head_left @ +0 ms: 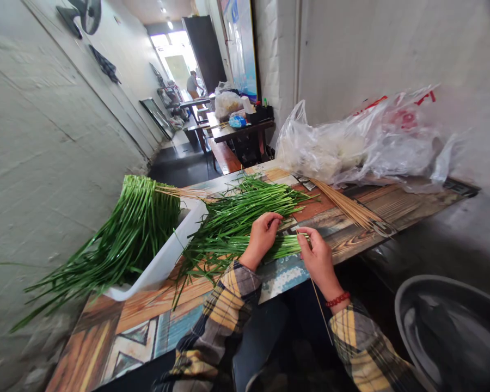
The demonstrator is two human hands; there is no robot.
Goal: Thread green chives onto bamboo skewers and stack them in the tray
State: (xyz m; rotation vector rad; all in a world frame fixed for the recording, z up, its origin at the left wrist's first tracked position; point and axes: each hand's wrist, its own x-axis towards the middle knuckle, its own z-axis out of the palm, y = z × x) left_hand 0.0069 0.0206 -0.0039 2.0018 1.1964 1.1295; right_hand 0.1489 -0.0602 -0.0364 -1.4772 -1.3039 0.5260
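Note:
Long green garlic chives point(249, 204) lie in a loose pile on the table, with a smaller bunch point(286, 247) along its near side. My left hand point(263, 238) is over the chives between the two, its fingers curled together; what they hold, if anything, is hidden. At the pale stem ends of the near bunch, my right hand point(317, 260) is closed on a thin bamboo skewer point(320, 310) that slants down past the table edge. To the left, a white tray point(163, 258) bears a thick stack of chives point(147, 218) threaded on skewers, their leaves hanging over its side.
Bare bamboo skewers point(347, 207) lie at the right of the wood-patterned table point(188, 321). Behind them, clear plastic bags point(363, 147) rest against the wall. A large grey basin point(453, 332) stands low at right. Farther back are another table point(245, 129), a bench point(225, 157) and a person point(193, 84).

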